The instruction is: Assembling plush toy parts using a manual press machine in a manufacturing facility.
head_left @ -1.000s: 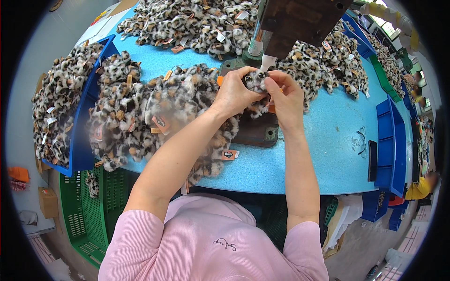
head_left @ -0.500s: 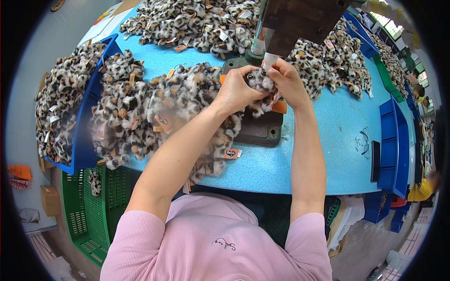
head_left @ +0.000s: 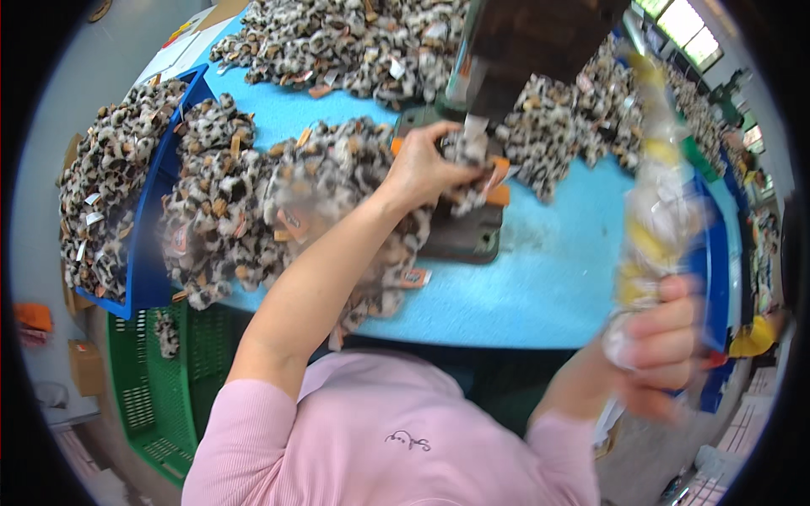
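Holding a small leopard-print fur piece (head_left: 466, 152) under the head of the press (head_left: 531, 42), our left hand (head_left: 426, 169) is closed round it, fingers pinching it against the dark metal base (head_left: 460, 236). We judge the grip keeps the piece lined up beneath the press head. Our right hand (head_left: 662, 341), well apart at the right edge of the blue worktop (head_left: 540, 287), is clenched on the neck of a clear plastic bag (head_left: 654, 194); its yellow and white contents are too blurred to identify. A heap of finished-looking fur pieces (head_left: 253, 211) lies just left of the press, within easy reach. More fill a blue bin (head_left: 148, 236) further left. A green crate (head_left: 139, 396) stands below the worktop edge.
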